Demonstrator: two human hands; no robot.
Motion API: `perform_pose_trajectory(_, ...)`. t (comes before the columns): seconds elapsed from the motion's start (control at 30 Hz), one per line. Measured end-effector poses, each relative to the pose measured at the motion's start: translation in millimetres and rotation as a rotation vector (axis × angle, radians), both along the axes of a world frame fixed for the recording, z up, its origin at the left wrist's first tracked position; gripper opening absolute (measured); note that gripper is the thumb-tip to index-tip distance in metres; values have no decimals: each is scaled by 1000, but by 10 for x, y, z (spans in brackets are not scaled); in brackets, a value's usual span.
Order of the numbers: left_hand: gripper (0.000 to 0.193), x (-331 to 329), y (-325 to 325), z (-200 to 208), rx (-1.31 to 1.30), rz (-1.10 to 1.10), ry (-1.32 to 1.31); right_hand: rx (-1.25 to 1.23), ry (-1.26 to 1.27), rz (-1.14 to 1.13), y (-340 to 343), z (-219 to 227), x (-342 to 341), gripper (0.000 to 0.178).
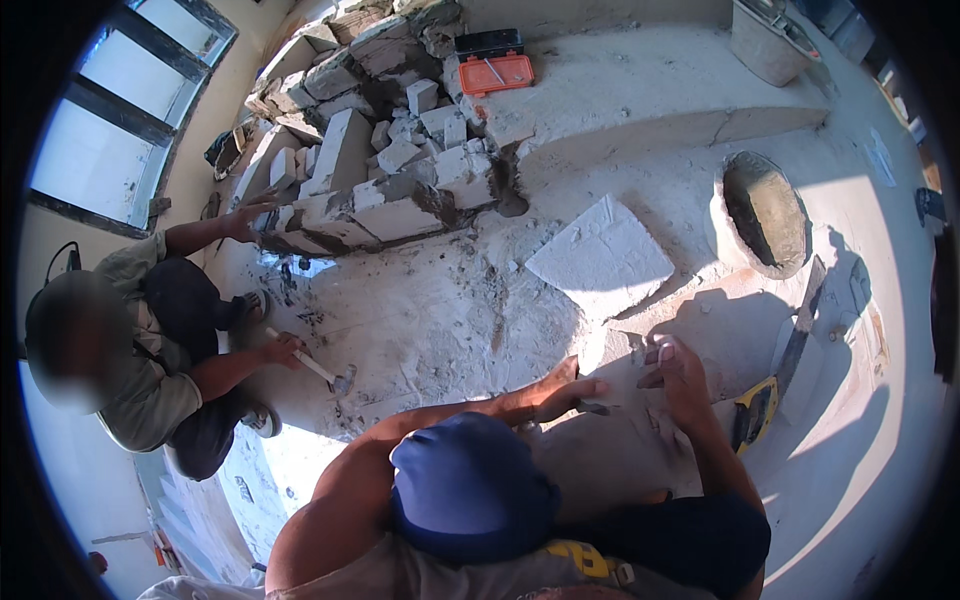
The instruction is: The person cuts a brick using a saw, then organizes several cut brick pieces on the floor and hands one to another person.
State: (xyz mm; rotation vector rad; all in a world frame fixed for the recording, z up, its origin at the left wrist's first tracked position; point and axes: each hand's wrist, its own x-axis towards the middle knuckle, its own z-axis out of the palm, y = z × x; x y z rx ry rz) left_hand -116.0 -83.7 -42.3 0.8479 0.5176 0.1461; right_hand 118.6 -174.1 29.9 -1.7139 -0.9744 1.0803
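Note:
My left hand [562,392] is bent in front of me, its fingers closed around a small dark-tipped thing I cannot make out. To its right, my right hand [678,378] has its fingers curled inward beside a pale block piece [607,346]; whatever they grip is hidden. A rounded shape in blue cloth [470,488] covers part of the view below my hands. Right of my right hand lies a handsaw with a yellow and black handle [756,414]. A large white block slab [602,258] lies just beyond my hands.
At left a co-worker [160,330] crouches, one hand on a low block wall [395,208], the other holding a hammer [325,372]. Loose blocks sit behind the wall. A mortar-coated bucket [722,225] stands right; another bucket [762,55] and an orange toolbox [512,74] rest on the ledge.

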Motion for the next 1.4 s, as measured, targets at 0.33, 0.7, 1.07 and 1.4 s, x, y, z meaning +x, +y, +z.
perform_pose_trajectory(0.33,66,-1703,2078,715,324,1047,-170,-377,-84,230,-673,300,631,40)
perform_pose_trajectory(0.7,74,-4130,4789,1362,530,1197,997,-983,661,-244,-2190,-59,713,80)
perform_pose_trajectory(1.07,104,-4525,5970,642,715,923,1345,-945,718,-111,-2225,506,620,85)
perform_pose_trajectory(1.4,83,-4432,5851,466,1305,452,1768,-978,671,-223,-2254,715,437,82)
